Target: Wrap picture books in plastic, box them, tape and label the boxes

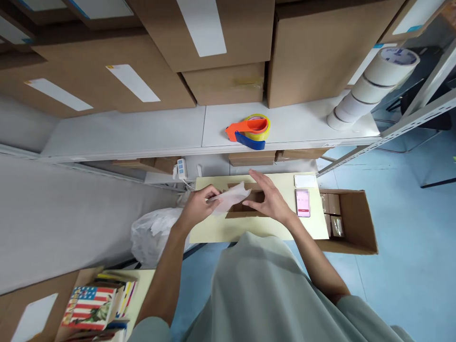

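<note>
My left hand [201,205] pinches the left end of a thin, whitish, see-through sheet [231,197]; whether it is plastic or paper I cannot tell. Across from it, my right hand [269,197] is open, thumb and fingers spread apart, close to the sheet's right end. Below both hands lies an open cardboard box [245,214] with its flaps folded out, its inside partly hidden by the sheet. The box rests on a pale yellow table [210,232]. Right of my right hand lies a phone [302,203] with a lit pink screen.
A shelf [160,130] ahead holds a tape dispenser [251,130], stacked tape rolls [370,90] and large cardboard boxes [228,28]. A carton [352,221] with small boxes stands right of the table. To the left are a white plastic bag [153,232] and books [92,306].
</note>
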{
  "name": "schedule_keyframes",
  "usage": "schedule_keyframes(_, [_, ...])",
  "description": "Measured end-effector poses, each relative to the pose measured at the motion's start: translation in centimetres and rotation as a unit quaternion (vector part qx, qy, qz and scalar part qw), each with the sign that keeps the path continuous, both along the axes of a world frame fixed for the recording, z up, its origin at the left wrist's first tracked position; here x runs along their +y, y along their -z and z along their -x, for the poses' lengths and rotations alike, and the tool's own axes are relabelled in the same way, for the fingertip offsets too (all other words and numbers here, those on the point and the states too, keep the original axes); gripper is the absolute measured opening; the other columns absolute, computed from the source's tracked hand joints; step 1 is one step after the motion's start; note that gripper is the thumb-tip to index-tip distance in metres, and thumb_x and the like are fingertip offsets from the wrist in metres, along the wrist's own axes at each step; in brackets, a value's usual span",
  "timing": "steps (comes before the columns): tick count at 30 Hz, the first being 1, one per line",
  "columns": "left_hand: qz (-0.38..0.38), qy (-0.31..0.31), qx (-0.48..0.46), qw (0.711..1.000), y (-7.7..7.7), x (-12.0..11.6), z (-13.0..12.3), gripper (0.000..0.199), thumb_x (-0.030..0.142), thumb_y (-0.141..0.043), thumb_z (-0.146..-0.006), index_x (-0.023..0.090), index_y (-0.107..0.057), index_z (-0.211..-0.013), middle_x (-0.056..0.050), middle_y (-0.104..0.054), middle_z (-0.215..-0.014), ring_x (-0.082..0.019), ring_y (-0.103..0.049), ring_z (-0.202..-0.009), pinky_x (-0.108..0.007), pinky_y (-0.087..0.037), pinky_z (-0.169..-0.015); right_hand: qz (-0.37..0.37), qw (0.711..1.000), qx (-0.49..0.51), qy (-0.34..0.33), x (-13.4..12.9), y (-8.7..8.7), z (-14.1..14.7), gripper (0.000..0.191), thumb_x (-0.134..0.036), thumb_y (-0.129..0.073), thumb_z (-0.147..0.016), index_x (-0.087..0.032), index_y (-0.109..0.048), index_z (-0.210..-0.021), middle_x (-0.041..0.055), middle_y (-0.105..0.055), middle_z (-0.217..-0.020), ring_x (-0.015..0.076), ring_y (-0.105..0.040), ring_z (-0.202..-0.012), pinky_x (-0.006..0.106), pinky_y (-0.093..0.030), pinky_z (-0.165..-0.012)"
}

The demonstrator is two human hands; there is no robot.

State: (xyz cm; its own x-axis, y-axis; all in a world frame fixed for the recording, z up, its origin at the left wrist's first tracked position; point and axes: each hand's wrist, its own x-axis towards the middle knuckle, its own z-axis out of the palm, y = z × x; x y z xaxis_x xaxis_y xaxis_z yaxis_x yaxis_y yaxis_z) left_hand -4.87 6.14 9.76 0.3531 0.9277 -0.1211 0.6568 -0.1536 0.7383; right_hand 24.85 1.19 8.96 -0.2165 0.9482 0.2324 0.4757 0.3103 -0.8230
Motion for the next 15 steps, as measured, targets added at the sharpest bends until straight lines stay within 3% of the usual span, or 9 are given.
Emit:
schedule_keyframes(3, [-0.009, 0.049, 0.051, 0.997, -0.2, 0.2, -3.3, 0.010, 0.029, -0.069, -0.089, 0.026, -0.073, -0.097, 0.000, -0.082, -0.101, -0.024, -0.076, -0.092, -0.031, -0.058, -0.089, -0.004, 0.999, 0.002, -0.053, 0.7, 0.2, -0.7, 0.067, -0.031, -0.076, -0.102, -0.034, -0.053, -0.165, 0.0064, -0.063, -0.161, 0.0283, -0.057, -0.152, 0.052, -0.047, -0.128])
schedule_keyframes(7, [-0.017, 0.106, 0.081, 0.991, 1.4, 1.0, -6.7, 0.021, 0.019, -0.066, -0.088, 0.029, -0.075, -0.104, 0.001, -0.082, -0.106, -0.025, -0.076, -0.097, -0.031, -0.056, -0.091, 0.059, 0.996, -0.054, -0.044, 0.9, 2.8, -1.8, 0.033, -0.022, -0.064, -0.107, -0.028, -0.076, -0.137, 0.0049, -0.081, -0.133, 0.0260, -0.075, -0.126, 0.044, -0.056, -0.114])
schedule_keyframes(9, [-0.010, 0.123, 0.108, 0.987, 2.9, 1.5, -7.8, 0.024, 0.018, -0.066, -0.090, 0.029, -0.075, -0.108, 0.000, -0.083, -0.108, -0.026, -0.076, -0.100, -0.032, -0.055, -0.091, 0.093, 0.992, -0.084, -0.026, 0.8, 4.3, -2.3, 0.027, -0.022, -0.063, -0.107, -0.026, -0.080, -0.129, 0.0050, -0.082, -0.129, 0.0259, -0.076, -0.121, 0.040, -0.058, -0.110])
schedule_keyframes(15, [0.040, 0.146, 0.185, 0.971, 7.8, 2.3, -9.3, 0.020, 0.024, -0.071, -0.095, 0.028, -0.076, -0.114, -0.004, -0.082, -0.108, -0.029, -0.075, -0.104, -0.035, -0.053, -0.092, 0.187, 0.969, -0.163, 0.007, 0.5, 8.1, -2.4, 0.032, -0.016, -0.064, -0.104, -0.028, -0.079, -0.131, 0.0041, -0.082, -0.134, 0.0272, -0.078, -0.120, 0.036, -0.058, -0.106])
